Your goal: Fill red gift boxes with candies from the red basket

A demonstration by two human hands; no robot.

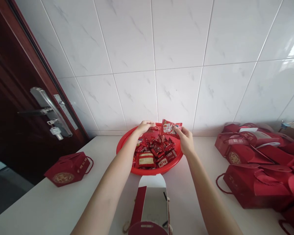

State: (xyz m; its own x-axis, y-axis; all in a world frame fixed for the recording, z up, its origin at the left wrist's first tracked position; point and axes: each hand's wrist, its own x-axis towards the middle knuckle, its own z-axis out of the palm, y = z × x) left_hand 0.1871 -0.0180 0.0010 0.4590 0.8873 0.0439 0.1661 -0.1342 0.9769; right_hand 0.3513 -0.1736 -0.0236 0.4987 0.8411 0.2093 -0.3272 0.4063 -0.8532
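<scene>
In a round red plastic basket [120,148] lies a heap of small wrapped sweets [158,150], most of them red. My right hand [186,139] pinches a red snack packet [170,127] with white print, raised above the basket's far right side. At the far rim is my left hand [145,127], its fingers bent and closed on a small red wrapped sweet [154,129] that is partly hidden. Among the heap a larger packet with a cream panel [146,160] shows. Between my forearms stands an open red gift box [155,204], its pale inside facing up.
On the white table [103,147], a closed red gift box [70,169] with a cord handle stands at the left. Several more red boxes [254,186] crowd the right side. Behind rises a tiled wall [134,98]; a dark door [22,81] with keys is at the left.
</scene>
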